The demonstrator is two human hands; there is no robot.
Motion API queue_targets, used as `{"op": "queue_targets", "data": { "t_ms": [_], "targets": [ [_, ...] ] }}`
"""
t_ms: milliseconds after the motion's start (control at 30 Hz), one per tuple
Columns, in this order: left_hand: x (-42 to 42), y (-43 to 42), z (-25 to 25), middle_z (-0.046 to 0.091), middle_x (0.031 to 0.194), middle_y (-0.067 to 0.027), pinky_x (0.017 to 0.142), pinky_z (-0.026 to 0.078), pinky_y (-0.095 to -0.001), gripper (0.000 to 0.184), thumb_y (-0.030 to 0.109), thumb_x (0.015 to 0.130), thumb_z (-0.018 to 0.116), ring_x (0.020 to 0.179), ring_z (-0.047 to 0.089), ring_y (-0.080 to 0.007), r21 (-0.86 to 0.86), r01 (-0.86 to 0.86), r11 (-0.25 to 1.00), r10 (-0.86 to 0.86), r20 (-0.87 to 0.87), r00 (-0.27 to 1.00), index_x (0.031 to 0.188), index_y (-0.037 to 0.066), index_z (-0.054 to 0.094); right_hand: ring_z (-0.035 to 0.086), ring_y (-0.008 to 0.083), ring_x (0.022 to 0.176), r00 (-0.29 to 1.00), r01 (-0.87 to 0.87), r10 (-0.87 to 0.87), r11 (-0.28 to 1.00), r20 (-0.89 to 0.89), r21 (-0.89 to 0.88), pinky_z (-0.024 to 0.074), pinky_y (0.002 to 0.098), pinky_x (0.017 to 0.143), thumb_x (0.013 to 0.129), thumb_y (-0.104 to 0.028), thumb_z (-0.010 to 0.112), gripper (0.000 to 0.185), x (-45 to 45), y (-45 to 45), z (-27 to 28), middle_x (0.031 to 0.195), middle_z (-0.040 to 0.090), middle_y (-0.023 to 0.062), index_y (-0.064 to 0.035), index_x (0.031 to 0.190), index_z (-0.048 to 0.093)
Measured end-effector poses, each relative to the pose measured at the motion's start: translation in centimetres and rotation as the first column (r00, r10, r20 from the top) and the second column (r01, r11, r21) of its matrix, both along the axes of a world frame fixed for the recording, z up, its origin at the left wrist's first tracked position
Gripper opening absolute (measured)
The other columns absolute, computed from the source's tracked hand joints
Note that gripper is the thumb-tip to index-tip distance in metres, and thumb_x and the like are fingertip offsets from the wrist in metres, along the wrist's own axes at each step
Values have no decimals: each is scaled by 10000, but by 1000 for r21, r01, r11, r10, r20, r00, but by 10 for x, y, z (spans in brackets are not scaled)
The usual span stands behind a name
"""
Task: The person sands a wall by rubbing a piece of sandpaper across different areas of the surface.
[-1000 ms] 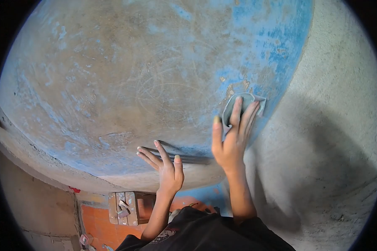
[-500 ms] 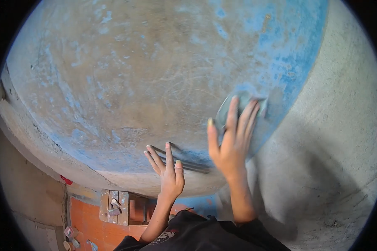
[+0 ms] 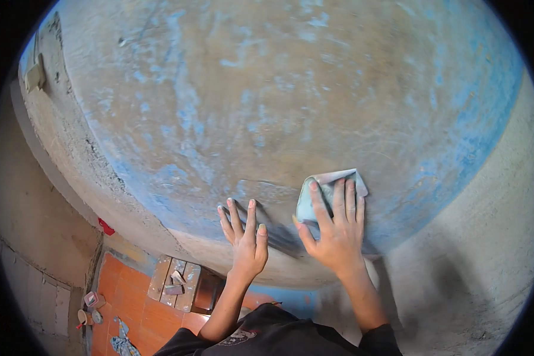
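Observation:
My right hand point(image 3: 340, 240) presses a folded, pale green sheet of sandpaper point(image 3: 305, 204) against the wall point(image 3: 249, 118), fingers laid over it. The sheet's top edge and right corner curl away from the surface. Worn blue paint covers the wall in patches, with brownish-grey showing between them. To the left, my left hand point(image 3: 246, 243) is open, its fingers spread close to the lower wall. Whether its fingertips touch the wall I cannot tell.
Below left, a small wooden stool point(image 3: 163, 282) bears a few small pieces. Containers point(image 3: 92, 299) and a patterned cloth point(image 3: 123, 343) lie on the orange floor point(image 3: 137, 296). A switch box point(image 3: 34, 76) is fixed at upper left, and bare grey plaster point(image 3: 480, 219) borders the right.
The view has turned, showing more of the left side. My right hand has slid the sandpaper leftward, away from the blue right border. My left hand stays open near the wall.

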State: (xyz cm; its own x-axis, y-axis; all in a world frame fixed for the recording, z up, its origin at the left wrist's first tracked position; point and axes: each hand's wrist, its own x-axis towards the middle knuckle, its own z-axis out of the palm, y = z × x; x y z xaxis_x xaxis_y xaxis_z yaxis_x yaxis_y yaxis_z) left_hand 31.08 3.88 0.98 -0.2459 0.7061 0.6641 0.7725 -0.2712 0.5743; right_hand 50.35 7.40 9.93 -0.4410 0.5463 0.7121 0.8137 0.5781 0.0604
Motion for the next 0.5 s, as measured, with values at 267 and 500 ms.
{"op": "queue_targets", "data": {
  "t_ms": [267,500],
  "targets": [
    [-104,-10,9,81,1634,-241,1119,52,-682,523,316,1025,439,1472,4,-522,32,-35,999,35,-10,999,1522,158,400,215,473,1461,960,200,-124,933,-253,301,213,637,1140,894,-405,631,725,-64,11,66,1580,220,293,-166,1531,380],
    [-219,-30,15,126,1637,-210,1119,70,-681,514,339,1026,444,1470,41,-519,-32,-93,995,91,-61,994,1518,192,415,330,429,1426,990,-69,44,980,133,188,264,630,1114,832,-394,688,731,-188,-9,86,1528,353,282,-167,1488,459]
  ]
}}
